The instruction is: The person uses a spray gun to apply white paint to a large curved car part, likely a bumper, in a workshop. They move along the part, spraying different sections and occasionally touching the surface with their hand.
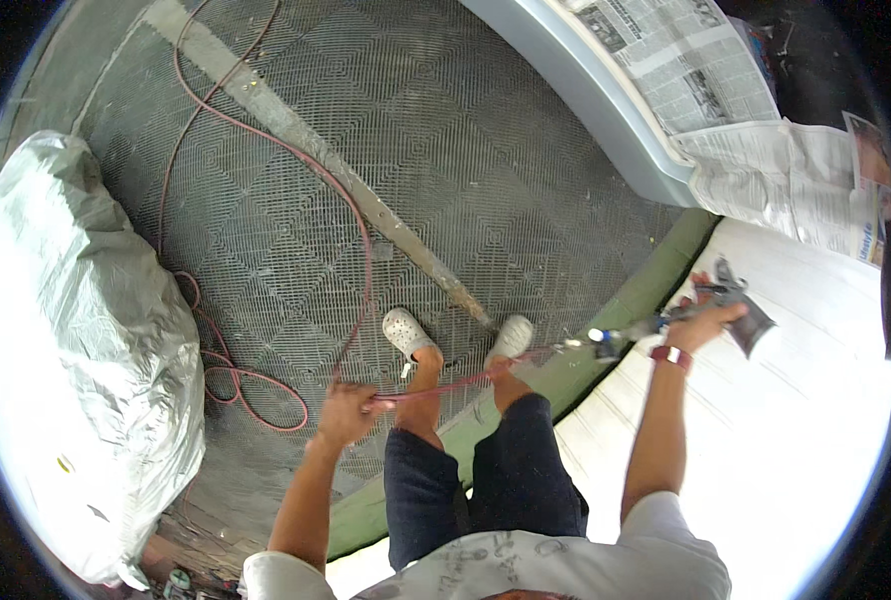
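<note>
My right hand is closed around a spray gun at the right, held over the white panelled surface. A red air hose runs from the fittings below the gun across my legs to my left hand. The fingers of my left hand are wrapped round this hose. Beyond that hand the hose climbs over the floor in a long bend toward the top left. A red band sits on my right wrist. The gun's far end is partly hidden by my fingers and slightly blurred.
A grey-blue vehicle panel curves along the top right, with newspaper sheets masking its inner side. Silvery sheeting covers a large object at the left. Loops of hose lie beside it on the patterned floor grating, which a flat strip crosses.
</note>
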A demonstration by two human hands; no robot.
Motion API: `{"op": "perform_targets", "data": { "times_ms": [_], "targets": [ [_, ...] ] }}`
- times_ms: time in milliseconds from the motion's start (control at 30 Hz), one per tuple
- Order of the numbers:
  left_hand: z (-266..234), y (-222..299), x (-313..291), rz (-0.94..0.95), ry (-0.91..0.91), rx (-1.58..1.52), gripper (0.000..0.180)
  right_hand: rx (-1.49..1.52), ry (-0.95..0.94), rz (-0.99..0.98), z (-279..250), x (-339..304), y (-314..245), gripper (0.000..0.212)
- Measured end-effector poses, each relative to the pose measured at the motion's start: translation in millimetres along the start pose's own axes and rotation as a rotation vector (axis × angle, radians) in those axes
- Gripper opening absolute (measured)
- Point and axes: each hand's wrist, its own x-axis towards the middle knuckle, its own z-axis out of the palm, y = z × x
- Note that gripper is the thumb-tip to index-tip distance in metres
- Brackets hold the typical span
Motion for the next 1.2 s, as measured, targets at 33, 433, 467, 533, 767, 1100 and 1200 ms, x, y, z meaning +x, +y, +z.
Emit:
{"op": "perform_targets", "data": {
  "times_ms": [33, 433, 467, 533, 767, 1100, 1200],
  "targets": [
    [-11, -14, -13, 0.013, 0.112, 0.036, 0.061, -0.040, 0.021, 0.013, 28, -40, 3, 0.096],
    [-123, -115, -47, -0.670, -0.064, 0.390, 0.061, 0.168, -0.101, 0.152, 225, -203, 10, 0.077],
    [-130, -120, -54, -0.663, -0.018, 0.381, 0.061, 0.184, -0.107, 0.166, 236, -207, 6, 0.077],
    [-153, -117, -61, -0.610, 0.084, 0.341, 0.057, 0.207, -0.116, 0.189, 249, -211, 6, 0.079],
    [-260, -107, -80, -0.372, 0.000, 0.473, 0.055, 0.124, 0.021, 0.218, 280, -202, 7, 0.079],
    [-346, -101, -42, -0.330, 0.391, 0.706, 0.051, 0.217, 0.045, 0.252, 344, -231, 34, 0.077],
    [-375, -98, -36, -0.354, 0.417, 0.700, 0.042, 0.268, -0.051, 0.205, 402, -261, 35, 0.075]
  ]
}}
